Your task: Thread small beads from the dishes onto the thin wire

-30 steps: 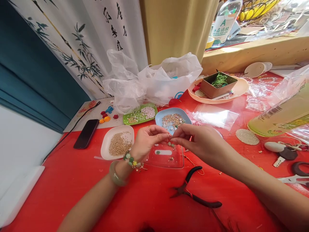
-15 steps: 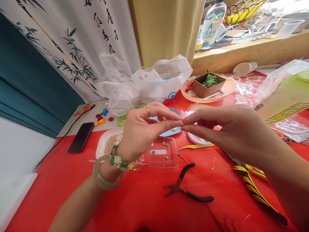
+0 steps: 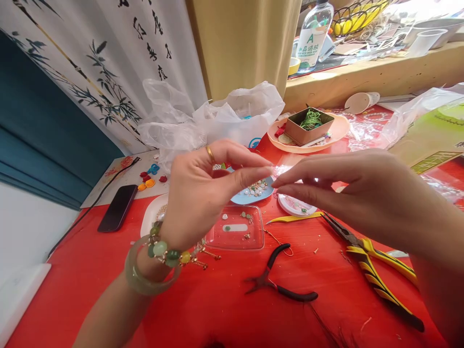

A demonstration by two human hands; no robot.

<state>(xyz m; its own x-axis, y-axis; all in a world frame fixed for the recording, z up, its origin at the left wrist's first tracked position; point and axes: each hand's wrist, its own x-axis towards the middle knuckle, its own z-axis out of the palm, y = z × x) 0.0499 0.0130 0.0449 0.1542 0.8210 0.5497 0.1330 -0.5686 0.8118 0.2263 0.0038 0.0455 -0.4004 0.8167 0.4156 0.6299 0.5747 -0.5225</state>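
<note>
Open pliers (image 3: 266, 279) lie on the surface (image 3: 188, 311), before a tray (image 3: 226, 239). The left hand (image 3: 199, 193) and right hand (image 3: 366, 188) each pinch fingertips together, any held piece too small to see; beads (image 3: 258, 187) sit in a blue dish (image 3: 239, 198) beyond.

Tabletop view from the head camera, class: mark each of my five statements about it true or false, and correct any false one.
1. The black-handled pliers lie with their handles spread. True.
2. The phone lies on the blue plate. False; the phone lies apart from it, left of the white dish.
3. Green wire sits in the metal tin. True.
4. The gold ring is on the right hand. False; the gold ring is on the left hand.
5. The clear bottle stands upright. True.
</note>
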